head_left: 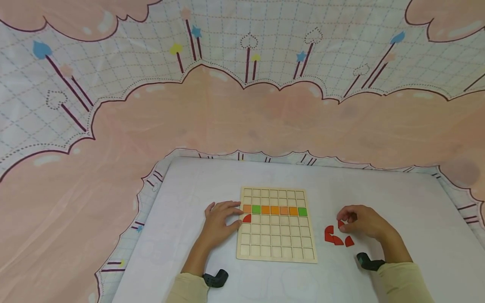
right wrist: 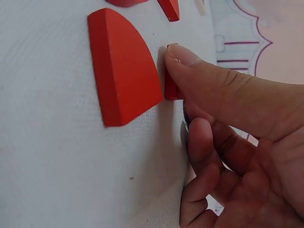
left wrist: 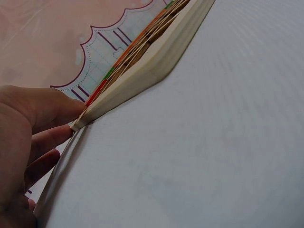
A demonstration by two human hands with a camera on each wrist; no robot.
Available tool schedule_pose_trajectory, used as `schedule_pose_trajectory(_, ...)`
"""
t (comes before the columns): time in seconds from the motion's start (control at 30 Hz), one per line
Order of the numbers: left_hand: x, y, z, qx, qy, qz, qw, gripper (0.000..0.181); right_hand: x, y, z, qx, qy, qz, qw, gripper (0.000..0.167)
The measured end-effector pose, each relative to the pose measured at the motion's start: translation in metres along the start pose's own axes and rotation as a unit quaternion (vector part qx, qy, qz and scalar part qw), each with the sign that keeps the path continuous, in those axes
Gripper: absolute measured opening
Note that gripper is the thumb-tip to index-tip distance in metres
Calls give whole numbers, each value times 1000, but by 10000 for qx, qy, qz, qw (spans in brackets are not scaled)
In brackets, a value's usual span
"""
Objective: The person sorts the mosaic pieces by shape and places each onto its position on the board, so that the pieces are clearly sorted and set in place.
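Observation:
A pale wooden grid board (head_left: 276, 251) lies flat on the white table. Across one of its rows runs a line of orange and green square tiles (head_left: 274, 210), and a red quarter-circle piece (head_left: 247, 218) sits in the leftmost cell just below. My left hand (head_left: 219, 222) touches the board's left edge with fingers fairly straight; the left wrist view shows the thumb (left wrist: 57, 108) against that edge. To the right of the board, my right hand (head_left: 366, 221) pinches another red quarter-circle piece (right wrist: 170, 88), mostly hidden by the thumb. Several loose red pieces (head_left: 338, 240) lie close by.
A black wrist device (head_left: 217, 278) is on the left wrist and a second one (head_left: 369, 261) on the right. Beyond the white table (head_left: 204, 176) hangs a peach and white patterned cloth (head_left: 242, 118).

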State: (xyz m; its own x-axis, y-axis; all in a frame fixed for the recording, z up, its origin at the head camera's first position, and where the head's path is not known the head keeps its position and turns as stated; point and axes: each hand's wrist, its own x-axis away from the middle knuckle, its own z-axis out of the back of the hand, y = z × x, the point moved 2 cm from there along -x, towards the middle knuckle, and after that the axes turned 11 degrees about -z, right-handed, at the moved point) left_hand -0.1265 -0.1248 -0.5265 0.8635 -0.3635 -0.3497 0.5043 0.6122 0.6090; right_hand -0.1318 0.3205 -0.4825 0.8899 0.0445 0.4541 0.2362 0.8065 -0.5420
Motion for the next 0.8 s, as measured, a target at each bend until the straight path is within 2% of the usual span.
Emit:
schedule_pose_trajectory(0.63,-1,1,1,47,-28,-2,10000,22,2,-1,-3,-140,110,313,9994,23)
schedule_pose_trajectory(0.8,-1,1,1,46,-18,15,10000,23,2,-4,-7,-193,428,250,9986,18)
